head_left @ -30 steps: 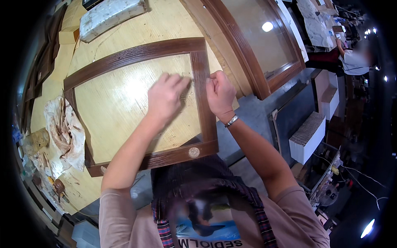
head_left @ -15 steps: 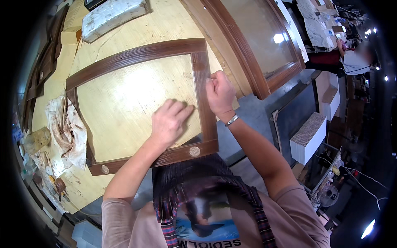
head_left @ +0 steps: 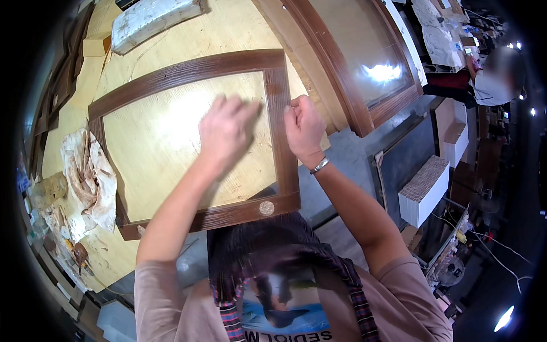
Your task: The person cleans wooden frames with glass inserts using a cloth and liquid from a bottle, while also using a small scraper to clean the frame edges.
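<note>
A dark brown wooden frame, like a cabinet door, lies on a pale wooden worktop, its near rail at my apron. I cannot tell whether clear glass fills it. Over its inner area, close to the right bar, is my left hand; motion smears it, so its fingers are unclear. My right hand is closed at the outer edge of the right bar, thumb against the edge. Whatever its fingers hold is hidden. A round, pale patterned disc sits on the near rail, and my left forearm partly covers another near the left corner.
A stained cloth lies left of the frame. A whitish wrapped block rests at the back. Another brown framed pane stands to the right. White boxes are beyond my right arm; a person is at the far right.
My left hand has moved up and slightly left over the frame's inner area, away from me. My right hand keeps its place at the right bar. The frame looks nearly unmoved.
</note>
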Demonstrator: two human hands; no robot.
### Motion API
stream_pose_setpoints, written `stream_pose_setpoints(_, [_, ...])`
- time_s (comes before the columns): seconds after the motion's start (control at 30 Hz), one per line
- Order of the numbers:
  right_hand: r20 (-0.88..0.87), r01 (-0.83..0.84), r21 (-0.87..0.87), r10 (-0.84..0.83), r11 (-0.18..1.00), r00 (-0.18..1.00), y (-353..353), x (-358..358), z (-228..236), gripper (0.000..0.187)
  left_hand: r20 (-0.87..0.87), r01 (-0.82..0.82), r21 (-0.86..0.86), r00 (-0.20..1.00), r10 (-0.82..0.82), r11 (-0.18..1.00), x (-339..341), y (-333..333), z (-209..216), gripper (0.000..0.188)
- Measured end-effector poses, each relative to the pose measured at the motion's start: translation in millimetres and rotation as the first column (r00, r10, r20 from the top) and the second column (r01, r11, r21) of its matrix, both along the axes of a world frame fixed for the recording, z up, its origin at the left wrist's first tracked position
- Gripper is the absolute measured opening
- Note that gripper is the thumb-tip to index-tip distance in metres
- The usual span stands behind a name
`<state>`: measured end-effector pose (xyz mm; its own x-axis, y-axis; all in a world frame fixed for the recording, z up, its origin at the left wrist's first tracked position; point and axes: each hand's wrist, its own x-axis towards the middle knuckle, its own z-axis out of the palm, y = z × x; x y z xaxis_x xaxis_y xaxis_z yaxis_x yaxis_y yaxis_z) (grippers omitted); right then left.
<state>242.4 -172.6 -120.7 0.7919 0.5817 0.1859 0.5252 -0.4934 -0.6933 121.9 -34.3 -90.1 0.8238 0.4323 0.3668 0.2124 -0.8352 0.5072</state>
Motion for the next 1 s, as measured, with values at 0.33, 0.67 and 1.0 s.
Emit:
stream_pose_setpoints(0.33, [-0.007, -0.01, -0.008, 0.009, 1.0, 1.0, 0.7, 2.3, 2.0, 0.012, -0.015, -0.011, -0.007, 1.0, 0.01, 1.0, 17.3, 19.3, -16.5, 0.034])
stream_pose_setpoints(0.67, [0.001, -0.009, -0.017, 0.009, 1.0, 1.0, -0.7, 1.4, 1.5, 0.011, 0.005, -0.019, -0.051, 1.0, 0.019, 0.999, 5.7, 1.2, -9.5, 0.01])
stream_pose_setpoints(1.0, [0.031, -0.014, -0.006, 0.015, 1.0, 0.999, 0.5, 1.1, 2.4, 0.012, 0.05, 0.155, 0.021, 0.986, -0.156, 0.988, -33.9, -32.8, -4.6, 0.009])
